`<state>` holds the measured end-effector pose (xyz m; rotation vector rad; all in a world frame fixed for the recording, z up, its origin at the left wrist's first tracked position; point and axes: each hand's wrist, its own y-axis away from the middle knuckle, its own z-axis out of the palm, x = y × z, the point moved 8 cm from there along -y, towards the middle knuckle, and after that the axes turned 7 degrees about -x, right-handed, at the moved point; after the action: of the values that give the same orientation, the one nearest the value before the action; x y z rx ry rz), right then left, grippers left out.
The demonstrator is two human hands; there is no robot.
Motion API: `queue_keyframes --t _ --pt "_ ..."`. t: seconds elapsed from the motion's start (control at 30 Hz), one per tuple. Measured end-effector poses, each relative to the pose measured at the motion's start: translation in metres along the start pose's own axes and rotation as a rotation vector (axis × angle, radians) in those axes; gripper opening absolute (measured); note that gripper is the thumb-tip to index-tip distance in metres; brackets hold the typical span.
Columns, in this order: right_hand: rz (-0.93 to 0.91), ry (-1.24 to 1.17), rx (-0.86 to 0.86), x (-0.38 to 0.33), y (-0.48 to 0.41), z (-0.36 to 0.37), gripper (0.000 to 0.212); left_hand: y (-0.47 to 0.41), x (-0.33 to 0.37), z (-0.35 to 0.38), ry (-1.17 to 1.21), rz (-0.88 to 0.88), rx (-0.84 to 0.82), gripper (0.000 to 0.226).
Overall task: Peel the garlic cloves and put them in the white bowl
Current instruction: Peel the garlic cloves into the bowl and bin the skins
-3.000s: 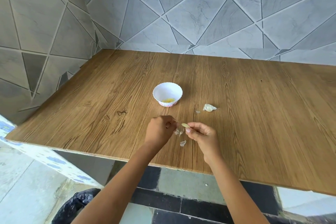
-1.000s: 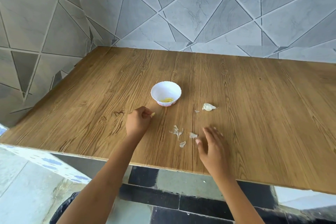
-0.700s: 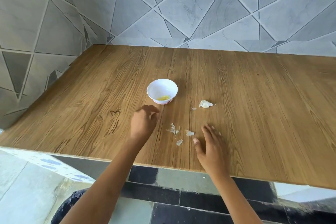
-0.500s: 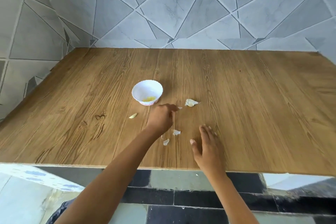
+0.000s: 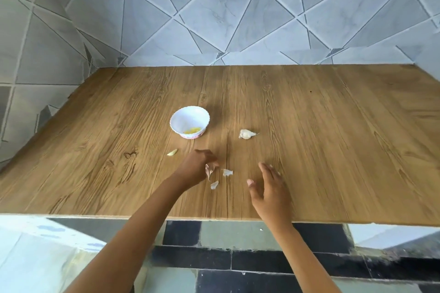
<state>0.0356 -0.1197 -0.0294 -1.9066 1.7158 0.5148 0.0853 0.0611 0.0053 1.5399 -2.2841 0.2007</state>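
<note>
The left hand (image 5: pixel 194 169) is seen just below the centre of the frame. Its fingers are curled, and a pinkish scrap of garlic skin (image 5: pixel 209 169) is pinched at the fingertips, low over the wooden table (image 5: pixel 333 140). To its right, the right hand (image 5: pixel 269 191) is held flat and open with the fingers spread and the thumb out. Nothing is held in it, and whether the palm touches the wood cannot be told. Between the two hands, two loose skin flakes (image 5: pixel 227 172) are left lying on the table, one of them just beside the pinched scrap.

The white bowl (image 5: pixel 181 118) is found upright at mid-frame, above the left hand, and yellow peeled garlic (image 5: pixel 192 130) can be made out at its bottom. One peeled clove (image 5: pixel 172 152) is spotted outside the bowl, on the bare wood just below and left of it and near the left hand's knuckles. An unpeeled clove (image 5: pixel 246 134) is seen to the right of the bowl, apart from both hands. The upper frame is filled by a grey tiled wall (image 5: pixel 214 12).
</note>
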Motion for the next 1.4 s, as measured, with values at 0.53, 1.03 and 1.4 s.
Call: queue_keyframes --t 0.53,1.03,1.4 --pt "0.204 -0.921 -0.073 -0.003 -0.014 -0.003 0.031 0.009 0.033 0.022 -0.024 -0.035 -0.157 0.043" --pt "0.654 -1.800 -0.289 -0.021 -0.013 0.028 0.033 -0.004 0.041 -0.027 0.353 -0.033 0.085 0.009" --pt "0.845 -2.029 -0.265 -0.048 -0.023 0.037 0.031 -0.013 0.098 -0.031 0.009 0.064 -0.100 0.033"
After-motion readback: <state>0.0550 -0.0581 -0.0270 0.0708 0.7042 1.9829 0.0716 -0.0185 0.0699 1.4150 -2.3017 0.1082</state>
